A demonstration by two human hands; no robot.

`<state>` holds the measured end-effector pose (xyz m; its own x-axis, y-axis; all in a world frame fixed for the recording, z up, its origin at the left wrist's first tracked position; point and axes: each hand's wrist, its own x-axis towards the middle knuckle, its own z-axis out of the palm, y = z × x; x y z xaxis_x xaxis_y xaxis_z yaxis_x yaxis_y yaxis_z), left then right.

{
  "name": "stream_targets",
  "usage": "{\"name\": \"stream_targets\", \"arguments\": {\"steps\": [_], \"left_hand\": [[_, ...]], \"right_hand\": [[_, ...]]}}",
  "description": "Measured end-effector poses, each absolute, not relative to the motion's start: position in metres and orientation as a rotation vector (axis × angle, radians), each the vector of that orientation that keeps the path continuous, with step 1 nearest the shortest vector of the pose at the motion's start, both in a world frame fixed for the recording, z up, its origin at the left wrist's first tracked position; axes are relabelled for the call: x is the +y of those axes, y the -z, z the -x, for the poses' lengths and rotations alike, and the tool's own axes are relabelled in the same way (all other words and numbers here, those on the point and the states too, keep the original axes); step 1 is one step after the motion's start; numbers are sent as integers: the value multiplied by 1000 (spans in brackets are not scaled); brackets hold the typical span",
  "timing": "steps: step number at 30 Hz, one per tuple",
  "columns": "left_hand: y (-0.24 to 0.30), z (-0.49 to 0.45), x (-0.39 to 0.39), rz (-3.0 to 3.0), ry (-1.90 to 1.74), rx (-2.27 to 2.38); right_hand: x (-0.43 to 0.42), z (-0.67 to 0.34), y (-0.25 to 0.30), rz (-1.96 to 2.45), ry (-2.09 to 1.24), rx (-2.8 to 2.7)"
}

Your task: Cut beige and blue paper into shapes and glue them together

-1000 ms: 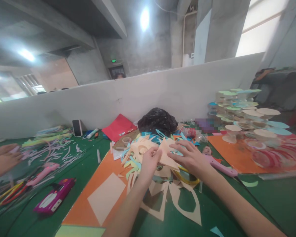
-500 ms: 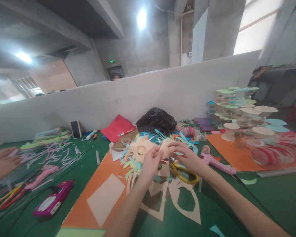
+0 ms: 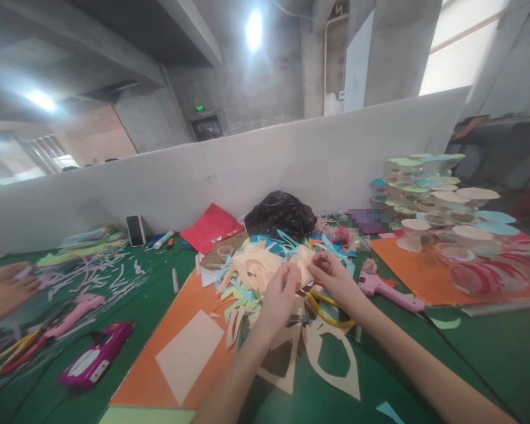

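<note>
My left hand [image 3: 279, 291] and my right hand [image 3: 333, 276] are closed together on a small cream paper piece [image 3: 304, 265], folded or crumpled between the fingers. They hover above a heap of cream, blue and green paper scraps [image 3: 251, 272] on the green table [image 3: 490, 353]. Yellow-handled scissors [image 3: 331, 309] lie just under my right hand. Cream paper offcuts with cut-out holes [image 3: 331, 365] lie below my wrists.
A pink glue gun [image 3: 391, 290] lies right of my hands, beside an orange sheet [image 3: 406, 265] bearing stacked paper-topped cups [image 3: 441, 203]. An orange sheet with a cream square [image 3: 188, 353] lies left. Another person's hand [image 3: 2, 291], a magenta tool [image 3: 95, 359], a phone [image 3: 135, 229] and a black bag [image 3: 280, 215] are around.
My hands drew closer together and the cream paper, broad and flat a second ago, is now squeezed small between my fingers. The scissors came into view under my right hand.
</note>
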<state>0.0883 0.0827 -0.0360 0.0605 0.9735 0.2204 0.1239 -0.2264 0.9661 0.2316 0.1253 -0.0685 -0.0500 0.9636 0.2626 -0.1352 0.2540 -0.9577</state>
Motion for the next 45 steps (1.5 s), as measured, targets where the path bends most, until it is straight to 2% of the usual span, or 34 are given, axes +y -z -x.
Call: {"name": "stream_targets", "arguments": {"steps": [22,32,45], "left_hand": [[36,-92,73,-1819,-944,1424],[37,-90,73,-1805,-936,1457],[33,-89,73,-1616,-1160,1310]], "right_hand": [[117,-232,56,935,-1131,-1273],[120,-232,62,937,-1085,-1342],[114,-234,59,961,-1117,-1540]]}}
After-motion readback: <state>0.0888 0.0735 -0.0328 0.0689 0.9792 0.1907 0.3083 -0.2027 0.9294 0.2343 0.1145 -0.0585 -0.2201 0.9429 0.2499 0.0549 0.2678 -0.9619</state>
